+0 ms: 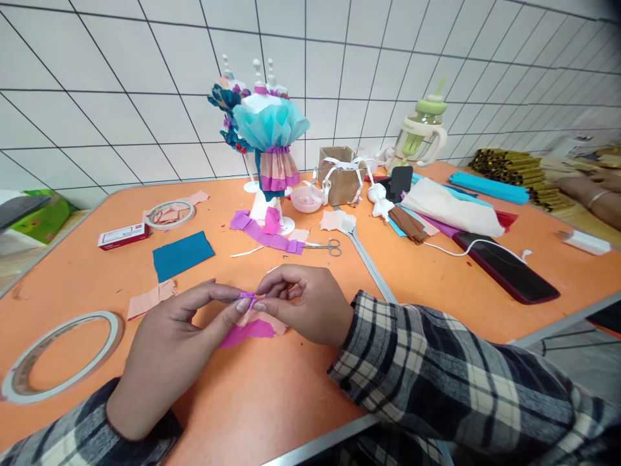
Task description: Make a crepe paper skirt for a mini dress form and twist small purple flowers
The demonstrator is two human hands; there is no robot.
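Observation:
Both my hands pinch a small piece of gathered crepe paper (252, 329), purple at the top, pale pink in the middle and magenta along its lower edge. My left hand (169, 343) grips its top between thumb and index finger. My right hand (305, 301) pinches the same top edge close beside it, fingertips almost touching. The lower part of the paper fans out just over the orange table. Beyond the hands lie small scissors (330, 246) and a purple crepe strip (266, 237). A miniature dress form (272, 129) wears a turquoise ruffle and a tiered pink-purple skirt.
Left are a large tape roll (114, 333), a smaller tape roll (187, 220), a teal paper piece (183, 254) and a small red-white box (123, 236). Right are a phone (509, 268), crepe rolls (451, 207) and a bottle (422, 133). Another person's arm (592, 194) shows far right.

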